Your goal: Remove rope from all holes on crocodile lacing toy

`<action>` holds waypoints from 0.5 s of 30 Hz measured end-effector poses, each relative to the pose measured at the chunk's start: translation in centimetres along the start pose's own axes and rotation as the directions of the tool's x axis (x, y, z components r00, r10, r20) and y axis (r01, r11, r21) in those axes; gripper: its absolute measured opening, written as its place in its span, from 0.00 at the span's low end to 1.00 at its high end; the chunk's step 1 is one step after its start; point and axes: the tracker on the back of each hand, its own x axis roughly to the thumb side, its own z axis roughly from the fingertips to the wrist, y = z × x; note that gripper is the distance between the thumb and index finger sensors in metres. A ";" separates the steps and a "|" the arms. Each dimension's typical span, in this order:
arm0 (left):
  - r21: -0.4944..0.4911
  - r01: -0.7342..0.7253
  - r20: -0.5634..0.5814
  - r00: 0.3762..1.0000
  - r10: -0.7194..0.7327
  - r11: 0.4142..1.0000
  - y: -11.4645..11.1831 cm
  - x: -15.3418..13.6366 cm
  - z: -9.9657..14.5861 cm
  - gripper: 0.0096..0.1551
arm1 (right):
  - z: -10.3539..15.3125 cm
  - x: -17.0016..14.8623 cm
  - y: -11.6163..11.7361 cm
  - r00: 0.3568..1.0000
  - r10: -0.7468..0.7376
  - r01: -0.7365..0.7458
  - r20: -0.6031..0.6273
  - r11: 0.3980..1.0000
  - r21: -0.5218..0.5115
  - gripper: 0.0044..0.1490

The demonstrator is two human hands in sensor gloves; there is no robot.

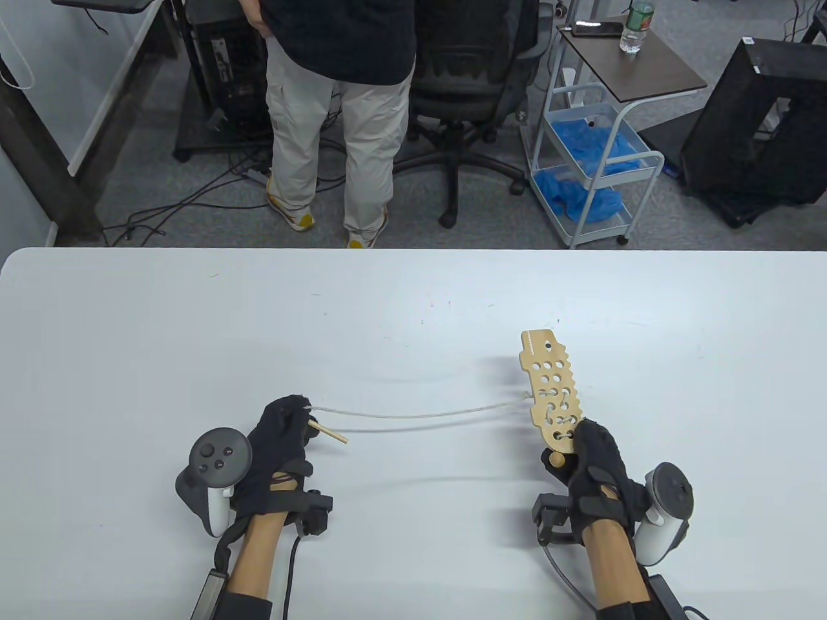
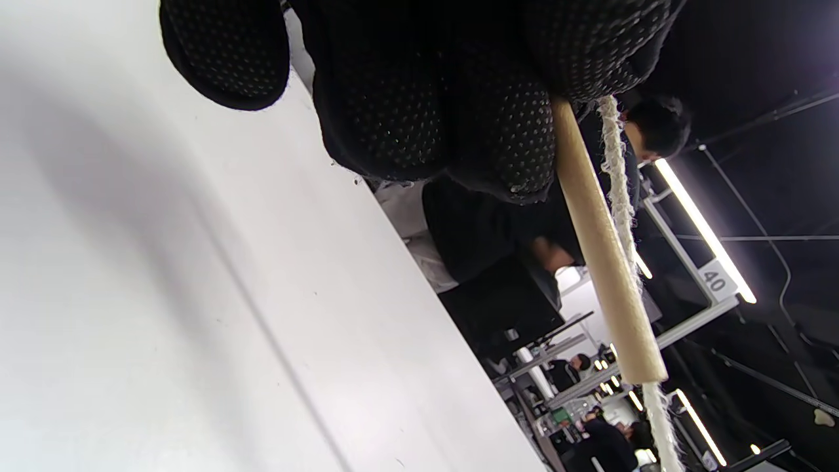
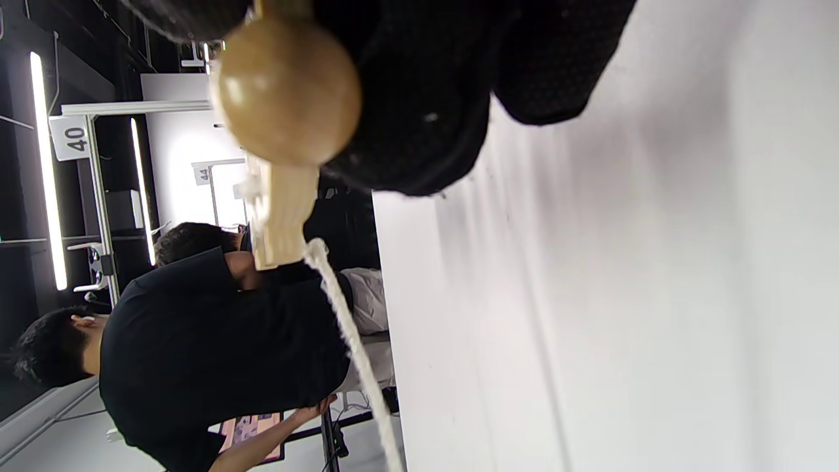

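Partly done, I judge: the right hand [image 1: 597, 462] is gripping the crocodile toy [image 1: 551, 391] at its near end, above the worktop's [image 1: 400, 310] right side. The far holes are showing bare while the near ones are carrying rope [image 1: 413, 413], which the left hand [image 1: 281, 436] is pinching with its wooden needle [image 1: 328, 433], stretched leftward.

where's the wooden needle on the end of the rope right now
In the table view it is at lower left: the wooden needle is pinched in the left hand, with the rope running right to the crocodile board.

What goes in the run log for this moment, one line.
left hand grips rope and wooden needle | right hand holds crocodile board | lower holes laced
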 end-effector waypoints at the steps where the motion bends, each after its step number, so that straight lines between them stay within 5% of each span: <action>1: -0.004 0.001 0.005 1.000 -0.001 1.000 -0.1 0.1 0.0 0.22 | 0.0 0.0 0.2 1.000 0.000 0.000 0.002 1.000 0.020 0.33; 15: -0.062 -0.065 0.057 0.996 0.068 0.996 -1.7 1.3 0.7 0.22 | 1.4 -0.3 4.1 0.994 0.070 -0.090 0.085 0.961 0.260 0.33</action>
